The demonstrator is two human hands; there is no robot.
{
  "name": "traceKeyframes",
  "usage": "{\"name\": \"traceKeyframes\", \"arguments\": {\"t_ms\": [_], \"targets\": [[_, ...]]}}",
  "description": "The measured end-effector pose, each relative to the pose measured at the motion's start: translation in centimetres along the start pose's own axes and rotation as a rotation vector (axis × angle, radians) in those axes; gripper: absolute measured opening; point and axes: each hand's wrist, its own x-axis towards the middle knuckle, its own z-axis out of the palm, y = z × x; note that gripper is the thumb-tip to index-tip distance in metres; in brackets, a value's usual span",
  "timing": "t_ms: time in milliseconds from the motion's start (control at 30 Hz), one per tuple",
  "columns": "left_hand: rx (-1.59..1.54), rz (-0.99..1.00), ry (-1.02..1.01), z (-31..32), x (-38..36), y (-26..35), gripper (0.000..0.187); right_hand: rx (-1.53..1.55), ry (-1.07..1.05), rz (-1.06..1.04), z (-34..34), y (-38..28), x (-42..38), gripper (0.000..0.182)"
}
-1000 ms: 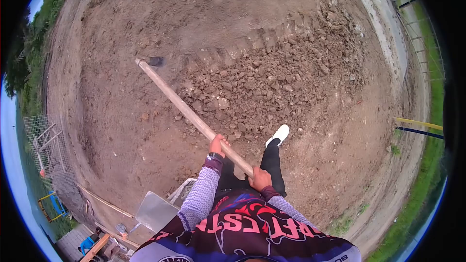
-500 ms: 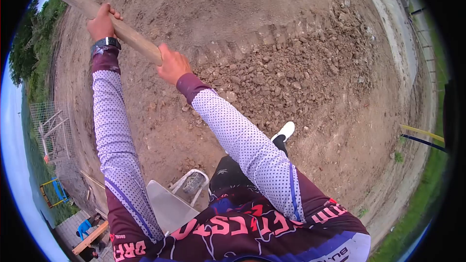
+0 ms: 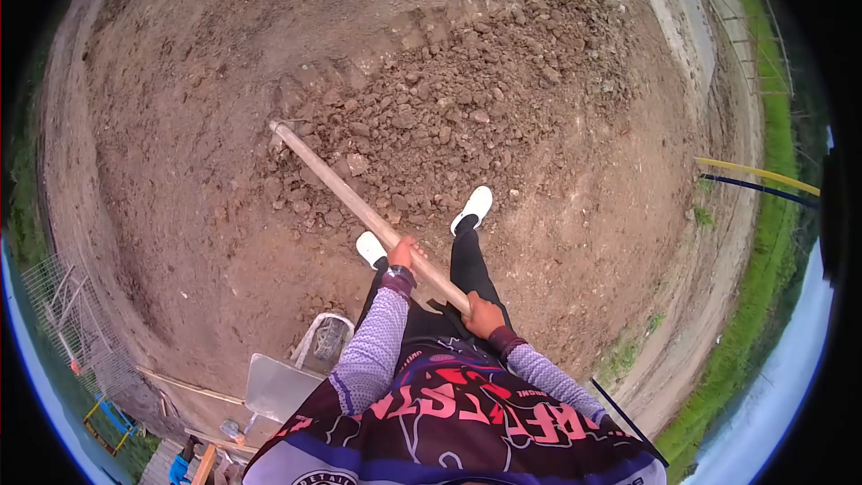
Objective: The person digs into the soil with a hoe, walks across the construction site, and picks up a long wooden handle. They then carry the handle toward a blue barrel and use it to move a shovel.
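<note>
A long wooden handle (image 3: 346, 196) slopes from the broken soil at upper left down to my waist. My left hand (image 3: 407, 254), with a dark watch at its wrist, is wrapped round the handle's middle part. Close to the handle's near end, my right hand (image 3: 484, 315) grips it in front of my right thigh. The tool's far end touches the ground at the left edge of the loose clods (image 3: 449, 117); its head is mostly hidden in the soil. My white shoes (image 3: 369, 250) stand just short of the clods.
A wheelbarrow (image 3: 278, 388) with its wheel (image 3: 330, 339) is behind me at lower left. Wire mesh (image 3: 76, 323), planks (image 3: 190, 385) and a person in blue (image 3: 180, 467) are farther left. Yellow and dark pipes (image 3: 759, 175) lie at the right.
The handle has swung down from raised at upper left to the ground. Both hands have come down to waist level, and the view has shifted, showing both shoes.
</note>
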Motion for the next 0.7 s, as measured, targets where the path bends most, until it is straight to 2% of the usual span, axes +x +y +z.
{"name": "traceKeyframes", "arguments": {"t_ms": [33, 100, 233, 300, 333, 400, 500, 533, 600, 700], "targets": [[-0.052, -0.053, -0.059, -0.5, -0.2, -0.4, 0.013, 0.026, 0.026, -0.044, -0.2, 0.2, -1.0, 0.040], [0.055, 0.005, 0.032, -0.1, -2.7, 1.7, 0.014, 0.051, 0.031, -0.082, 1.0, -0.2, -1.4, 0.041], [0.079, 0.105, -0.030, -2.6, -2.6, 6.8, 0.014, 0.109, 0.151, -0.238, 3.5, -3.2, 0.5, 0.041], [0.012, 0.272, -0.088, -2.4, -6.3, 11.4, 0.013, 0.121, 0.215, -0.354, 3.0, -5.6, 1.8, 0.041], [0.012, 0.380, -0.086, -1.2, -9.9, 14.1, 0.012, 0.107, 0.332, -0.449, 3.9, -6.3, 3.5, 0.046], [0.013, 0.619, -0.104, 1.3, -16.1, 19.8, 0.008, 0.143, 0.437, -0.598, 1.8, -11.1, 6.1, 0.054], [0.047, 1.002, -0.185, 4.6, -23.2, 31.0, 0.008, 0.289, 0.474, -0.759, -4.2, -22.4, 10.0, 0.053], [0.072, 1.095, -0.156, 6.3, -26.9, 34.8, 0.009, 0.366, 0.544, -0.826, -6.7, -26.7, 10.8, 0.047], [0.124, 1.363, -0.206, 9.3, -32.7, 42.0, 0.012, 0.448, 0.555, -0.899, -13.0, -34.7, 10.7, 0.041], [0.172, 1.587, -0.091, 14.0, -38.3, 50.0, 0.015, 0.532, 0.616, -0.965, -20.2, -42.6, 11.1, 0.039]]}}
